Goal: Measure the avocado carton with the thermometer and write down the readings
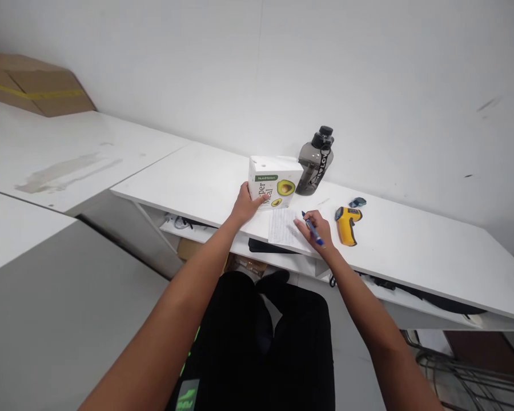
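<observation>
One white box [278, 180], printed face in view, seemingly for legibility, is clasped by the left hand [246, 206] behind a handwritten sheet [281, 228] on a desk [420, 245], while the right hand [322, 228] grips a blue pen [312, 229] in writing position.

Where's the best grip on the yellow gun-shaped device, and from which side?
I'd take the yellow gun-shaped device by its handle, coming from the near edge of the white table: the handle juts that way from the head. The right hand beside it holds a blue pen.
</observation>
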`<state>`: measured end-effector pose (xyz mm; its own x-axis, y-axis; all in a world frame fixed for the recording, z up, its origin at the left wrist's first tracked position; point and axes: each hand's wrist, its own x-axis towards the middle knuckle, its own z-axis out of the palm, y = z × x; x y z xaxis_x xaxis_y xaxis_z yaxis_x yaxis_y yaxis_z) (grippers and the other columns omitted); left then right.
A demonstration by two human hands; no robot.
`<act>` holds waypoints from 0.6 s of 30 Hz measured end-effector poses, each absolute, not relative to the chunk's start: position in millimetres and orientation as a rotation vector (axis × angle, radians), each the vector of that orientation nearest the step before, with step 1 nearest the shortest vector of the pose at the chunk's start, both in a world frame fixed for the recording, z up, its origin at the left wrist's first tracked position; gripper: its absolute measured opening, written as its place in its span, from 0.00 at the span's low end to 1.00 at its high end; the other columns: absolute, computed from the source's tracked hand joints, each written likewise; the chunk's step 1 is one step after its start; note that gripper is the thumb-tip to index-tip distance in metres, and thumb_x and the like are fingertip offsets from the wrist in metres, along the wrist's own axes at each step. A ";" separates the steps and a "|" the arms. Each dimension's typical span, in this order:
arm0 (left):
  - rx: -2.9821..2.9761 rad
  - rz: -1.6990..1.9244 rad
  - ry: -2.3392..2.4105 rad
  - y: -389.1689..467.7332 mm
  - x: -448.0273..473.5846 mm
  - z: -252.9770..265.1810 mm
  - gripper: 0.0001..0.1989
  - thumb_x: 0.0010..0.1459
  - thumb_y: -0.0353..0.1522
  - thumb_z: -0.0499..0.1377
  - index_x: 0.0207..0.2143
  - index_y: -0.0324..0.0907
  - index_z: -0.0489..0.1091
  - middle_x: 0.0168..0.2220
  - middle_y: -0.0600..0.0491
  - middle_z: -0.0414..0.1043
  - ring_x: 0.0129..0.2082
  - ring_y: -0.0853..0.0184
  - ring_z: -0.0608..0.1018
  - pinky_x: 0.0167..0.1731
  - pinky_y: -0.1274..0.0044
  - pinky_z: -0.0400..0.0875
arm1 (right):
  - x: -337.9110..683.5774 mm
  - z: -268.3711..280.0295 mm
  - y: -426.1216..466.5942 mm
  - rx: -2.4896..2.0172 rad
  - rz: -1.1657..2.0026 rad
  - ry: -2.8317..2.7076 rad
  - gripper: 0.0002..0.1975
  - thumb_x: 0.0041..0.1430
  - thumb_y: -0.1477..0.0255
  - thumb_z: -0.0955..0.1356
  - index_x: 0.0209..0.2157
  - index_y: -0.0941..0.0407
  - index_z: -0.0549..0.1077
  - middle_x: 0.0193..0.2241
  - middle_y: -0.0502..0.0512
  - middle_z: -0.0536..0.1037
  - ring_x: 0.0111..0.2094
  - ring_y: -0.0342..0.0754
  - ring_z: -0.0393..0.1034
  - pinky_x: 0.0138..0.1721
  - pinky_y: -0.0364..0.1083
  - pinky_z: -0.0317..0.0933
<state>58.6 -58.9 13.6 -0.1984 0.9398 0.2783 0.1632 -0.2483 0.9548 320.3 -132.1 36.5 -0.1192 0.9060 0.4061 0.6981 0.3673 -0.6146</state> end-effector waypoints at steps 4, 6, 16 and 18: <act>1.376 1.530 1.337 -54.2 58.1 7.3 0.37 0.48 0.44 0.74 0.54 0.45 0.61 0.56 0.43 0.72 0.57 0.51 0.76 0.60 0.56 0.69 | 318.6 33.2 -141.9 -1.260 0.829 -1.627 0.19 0.64 0.50 0.62 0.34 0.51 0.69 0.22 0.46 0.68 0.24 0.46 0.62 0.30 0.46 0.58; 1.383 1.533 1.303 -52.2 57.6 5.0 0.37 0.49 0.43 0.75 0.55 0.45 0.61 0.56 0.43 0.72 0.58 0.51 0.76 0.61 0.56 0.68 | 317.8 33.5 -141.0 -1.250 0.981 -1.568 0.19 0.65 0.51 0.61 0.34 0.51 0.70 0.22 0.46 0.68 0.22 0.46 0.60 0.29 0.46 0.58; 1.391 1.523 1.251 -49.0 54.7 0.3 0.36 0.49 0.44 0.74 0.55 0.49 0.61 0.57 0.44 0.72 0.59 0.48 0.75 0.61 0.53 0.68 | 318.1 39.8 -143.7 -1.416 0.821 -1.523 0.20 0.58 0.56 0.67 0.18 0.53 0.67 0.18 0.47 0.63 0.26 0.46 0.59 0.33 0.47 0.57; 1.409 1.538 1.233 -47.4 54.3 -2.6 0.35 0.50 0.45 0.73 0.55 0.49 0.61 0.56 0.45 0.72 0.58 0.49 0.75 0.60 0.53 0.69 | 317.8 40.7 -143.7 -1.412 0.816 -1.554 0.19 0.57 0.57 0.67 0.17 0.53 0.67 0.18 0.47 0.63 0.26 0.46 0.59 0.33 0.47 0.57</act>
